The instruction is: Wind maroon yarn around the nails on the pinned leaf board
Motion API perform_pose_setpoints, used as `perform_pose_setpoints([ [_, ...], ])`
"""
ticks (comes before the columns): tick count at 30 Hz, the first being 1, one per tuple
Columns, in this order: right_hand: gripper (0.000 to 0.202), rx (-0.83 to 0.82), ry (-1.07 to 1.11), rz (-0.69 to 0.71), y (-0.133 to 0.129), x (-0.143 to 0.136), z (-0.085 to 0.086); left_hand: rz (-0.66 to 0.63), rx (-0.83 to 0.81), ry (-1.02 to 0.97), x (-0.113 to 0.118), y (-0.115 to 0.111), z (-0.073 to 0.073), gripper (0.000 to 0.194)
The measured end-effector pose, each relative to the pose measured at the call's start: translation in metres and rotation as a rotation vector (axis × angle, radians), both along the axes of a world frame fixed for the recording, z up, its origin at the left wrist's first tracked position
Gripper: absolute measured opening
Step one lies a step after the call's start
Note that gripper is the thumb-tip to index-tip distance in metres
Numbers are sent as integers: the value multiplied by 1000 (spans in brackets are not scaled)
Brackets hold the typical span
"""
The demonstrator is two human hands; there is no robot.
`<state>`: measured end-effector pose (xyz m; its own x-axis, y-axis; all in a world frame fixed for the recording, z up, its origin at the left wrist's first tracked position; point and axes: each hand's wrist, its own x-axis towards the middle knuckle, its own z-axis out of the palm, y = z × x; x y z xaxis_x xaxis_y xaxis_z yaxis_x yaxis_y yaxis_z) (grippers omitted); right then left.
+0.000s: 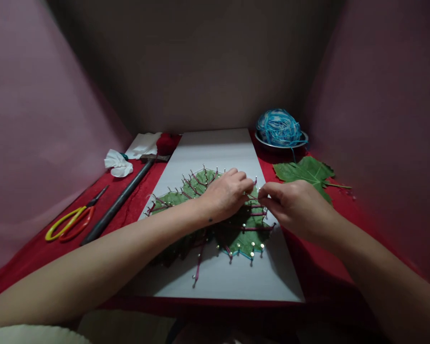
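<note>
Both hands meet over a nail-studded green leaf on a white board: the left hand and right hand pinch dark red thread between fingers, seemingly mid-winding. Looping the nearest nail likely demands steady tension. Blue yarn sits behind.

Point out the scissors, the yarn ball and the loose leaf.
scissors [71, 222]: head view, on the yellow and orange handles.
yarn ball [278, 126]: head view, middle of the blue ball.
loose leaf [306, 172]: head view, centre of the blade.

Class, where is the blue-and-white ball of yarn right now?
In the head view, the blue-and-white ball of yarn sits in a metal bowl at the far right, behind the loose green leaf.
</note>
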<state>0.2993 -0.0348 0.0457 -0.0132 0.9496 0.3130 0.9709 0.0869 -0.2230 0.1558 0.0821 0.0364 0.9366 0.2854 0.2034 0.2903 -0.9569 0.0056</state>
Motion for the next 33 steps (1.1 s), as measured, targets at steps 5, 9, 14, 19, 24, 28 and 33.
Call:
perform_pose_setpoints([
  [5,17,-101,-29,48,7,-8,9,-47,-17,19,-3,0,1,18],
  [9,19,-155,-55,50,9,-8,9,-12,38,27,-4,-5,-4,24],
  [14,16,-185,9,51,19,0,11,4,75,49,-6,-9,-12,31],
  [19,17,-158,53,37,41,7,12,-18,-4,-94,-10,-5,-14,33],
  [24,19,-128,92,70,62,7,1,171,-287,-207,-13,-7,-12,14],
  [28,19,-138,186,71,71,7,-4,321,-424,-260,-10,-8,-6,13],
  [33,19,-153,263,41,79,10,-9,345,-429,-208,-1,-4,-3,18],
])
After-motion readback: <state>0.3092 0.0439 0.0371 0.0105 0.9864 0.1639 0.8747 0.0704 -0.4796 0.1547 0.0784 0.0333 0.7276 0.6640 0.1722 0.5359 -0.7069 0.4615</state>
